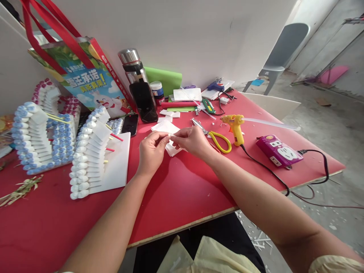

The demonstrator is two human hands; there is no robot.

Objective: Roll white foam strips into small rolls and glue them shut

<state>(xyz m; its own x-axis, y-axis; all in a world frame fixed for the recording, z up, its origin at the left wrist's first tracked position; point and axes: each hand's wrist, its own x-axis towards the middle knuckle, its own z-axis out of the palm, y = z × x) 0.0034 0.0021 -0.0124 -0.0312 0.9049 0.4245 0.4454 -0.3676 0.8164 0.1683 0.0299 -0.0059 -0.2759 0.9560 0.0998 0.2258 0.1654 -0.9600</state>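
My left hand (pixel 152 151) and my right hand (pixel 193 142) meet above the middle of the table, fingertips pinched together on a small white piece (pixel 170 135). It looks like rolled or folded paper, mostly hidden by the fingers. Under and behind the hands lie white paper pieces (pixel 165 126). Just beyond my right hand rest scissors with yellow handles (pixel 220 142). To the left of my left hand stands a curved white paper construction (pixel 88 155), edged with white and pale blue rolled buds, on a white board (pixel 121 163).
A yellow glue gun (pixel 235 127) and a purple power socket (pixel 280 151) with trailing cords stand at right. A blue-and-white construction (pixel 42 140) sits far left, near a gift bag (pixel 88 79). A phone (pixel 143 100) leans on a flask (pixel 131 62) behind. The red table's (pixel 182 197) front edge is close.
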